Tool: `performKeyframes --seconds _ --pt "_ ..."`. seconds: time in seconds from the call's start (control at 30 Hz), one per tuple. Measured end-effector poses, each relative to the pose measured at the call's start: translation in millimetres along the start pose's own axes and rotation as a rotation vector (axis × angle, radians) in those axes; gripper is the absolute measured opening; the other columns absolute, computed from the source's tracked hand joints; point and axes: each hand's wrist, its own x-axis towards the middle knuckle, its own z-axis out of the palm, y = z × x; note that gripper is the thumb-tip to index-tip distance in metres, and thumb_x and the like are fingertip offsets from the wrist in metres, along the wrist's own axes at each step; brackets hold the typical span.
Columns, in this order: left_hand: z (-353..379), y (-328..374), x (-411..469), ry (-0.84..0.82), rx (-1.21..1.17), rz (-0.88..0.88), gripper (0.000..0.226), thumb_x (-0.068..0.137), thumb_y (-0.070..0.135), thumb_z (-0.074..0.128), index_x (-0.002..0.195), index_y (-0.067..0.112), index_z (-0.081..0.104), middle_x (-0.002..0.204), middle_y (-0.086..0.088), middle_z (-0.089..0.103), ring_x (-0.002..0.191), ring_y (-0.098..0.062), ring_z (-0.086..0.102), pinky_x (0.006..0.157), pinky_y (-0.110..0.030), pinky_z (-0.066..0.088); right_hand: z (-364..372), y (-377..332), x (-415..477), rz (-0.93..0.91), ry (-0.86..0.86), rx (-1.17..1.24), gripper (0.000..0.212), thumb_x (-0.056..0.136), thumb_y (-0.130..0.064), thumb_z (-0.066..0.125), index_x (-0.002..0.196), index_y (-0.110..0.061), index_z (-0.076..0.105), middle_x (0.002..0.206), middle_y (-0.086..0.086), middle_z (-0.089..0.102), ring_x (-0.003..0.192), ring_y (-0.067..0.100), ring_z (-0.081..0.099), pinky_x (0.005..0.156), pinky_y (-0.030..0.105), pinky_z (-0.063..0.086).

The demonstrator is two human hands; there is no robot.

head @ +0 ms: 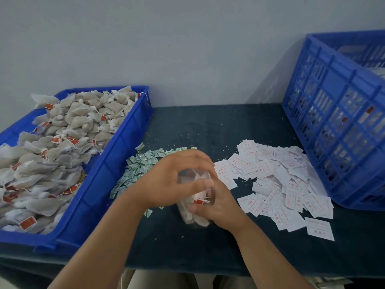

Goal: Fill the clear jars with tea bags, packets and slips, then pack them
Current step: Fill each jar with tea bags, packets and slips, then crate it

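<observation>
clear jar [194, 216]: largely covered by left hand [173, 180] and right hand [217, 204], motion-blurred, fill level unclear | blue tray [108, 163]: cut by left edge | blue crate [333, 122]: cut by right edge, contents possibly jars | slips [277, 178]: print too small to read

Dark table [208, 126] carries a blue tray [116, 155], green packets [141, 165], white slips [277, 180], blue crate [337, 122].

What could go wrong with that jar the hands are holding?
1. The jar looks crammed with tea bags, and pushing more in might tear one and spill tea.
2. The left hand covers the top while the right hand grips the side. If the jar slips, it could knock into the paper slips next to it and scatter them.
</observation>
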Motion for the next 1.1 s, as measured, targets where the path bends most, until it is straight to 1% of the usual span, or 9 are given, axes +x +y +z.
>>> performKeyframes --seconds 0.07,0.17,0.3,0.4,0.53,0.67,0.8,0.9,1.1 --pt "-1 -1 0 0.024 0.142 -0.067 0.046 0.092 0.058 0.063 0.135 0.041 0.065 0.134 0.021 0.06 0.132 -0.008 0.053 0.108 -0.023 0.043 1 1 0 0.029 0.032 -0.007 0.062 0.077 -0.028 0.086 0.133 -0.015 0.063 0.114 -0.005 0.076 0.111 0.018 0.074 0.093 0.032 0.057" --pt "1 5 -1 0.082 0.304 -0.287 0.081 0.079 0.077 0.059 0.152 0.049 0.037 0.143 0.024 0.047 0.133 -0.001 0.045 0.112 -0.033 0.042 2 -1 1 0.019 0.061 -0.005 0.064 0.076 -0.026 0.094 0.132 -0.022 0.063 0.109 -0.004 0.078 0.103 0.021 0.076 0.088 0.039 0.06" --pt "14 15 -1 0.08 0.298 -0.434 0.093 0.072 0.087 0.048 0.154 0.044 0.037 0.149 0.019 0.044 0.141 -0.01 0.04 0.113 -0.038 0.039 8 -5 -1 -0.059 0.114 -0.117 0.073 0.072 -0.041 0.097 0.135 -0.042 0.059 0.124 -0.013 0.074 0.113 0.015 0.074 0.088 0.035 0.064" --pt "34 28 8 0.193 0.411 -0.429 0.078 0.07 0.097 0.044 0.13 0.051 0.06 0.126 0.028 0.05 0.12 0.001 0.048 0.093 -0.025 0.038 7 -7 0 -0.092 0.097 -0.144 0.059 0.075 -0.03 0.088 0.125 -0.044 0.06 0.114 -0.015 0.073 0.103 0.012 0.076 0.075 0.021 0.059" --pt "29 27 9 0.178 0.441 -0.239 0.05 0.077 0.087 0.051 0.099 0.047 0.07 0.108 0.026 0.056 0.095 0.005 0.057 0.076 -0.019 0.04 -2 -4 -3 -0.004 0.011 -0.006 0.062 0.078 -0.022 0.085 0.133 -0.026 0.059 0.112 -0.005 0.076 0.107 0.019 0.076 0.085 0.03 0.06" --pt "11 17 6 0.089 0.277 -0.144 0.037 0.087 0.069 0.065 0.115 0.046 0.071 0.116 0.026 0.061 0.11 0.002 0.06 0.09 -0.025 0.049 -2 -2 0 0.015 0.009 -0.015 0.055 0.079 -0.024 0.091 0.126 -0.023 0.064 0.107 -0.001 0.077 0.104 0.02 0.076 0.086 0.039 0.061" --pt "18 15 4 0.144 0.325 -0.288 0.053 0.087 0.078 0.054 0.131 0.05 0.061 0.131 0.029 0.057 0.124 0.003 0.052 0.103 -0.029 0.046 4 -6 -1 -0.02 0.092 -0.058 0.059 0.073 -0.034 0.093 0.124 -0.031 0.065 0.108 -0.009 0.078 0.104 0.014 0.076 0.084 0.025 0.058" --pt "34 15 4 0.313 0.339 -0.411 0.036 0.09 0.069 0.057 0.118 0.047 0.064 0.125 0.028 0.059 0.12 -0.001 0.054 0.09 -0.025 0.045 9 -8 -4 -0.102 0.152 -0.168 0.054 0.073 -0.038 0.09 0.117 -0.045 0.06 0.104 -0.017 0.076 0.096 0.005 0.075 0.075 0.012 0.053" --pt "52 20 12 0.488 0.456 -0.441 0.032 0.094 0.059 0.056 0.112 0.035 0.066 0.113 0.016 0.064 0.102 -0.013 0.06 0.085 -0.029 0.046 8 -2 -3 -0.161 0.21 -0.178 0.056 0.073 -0.034 0.093 0.12 -0.032 0.063 0.108 -0.011 0.075 0.101 0.017 0.075 0.079 0.027 0.059"
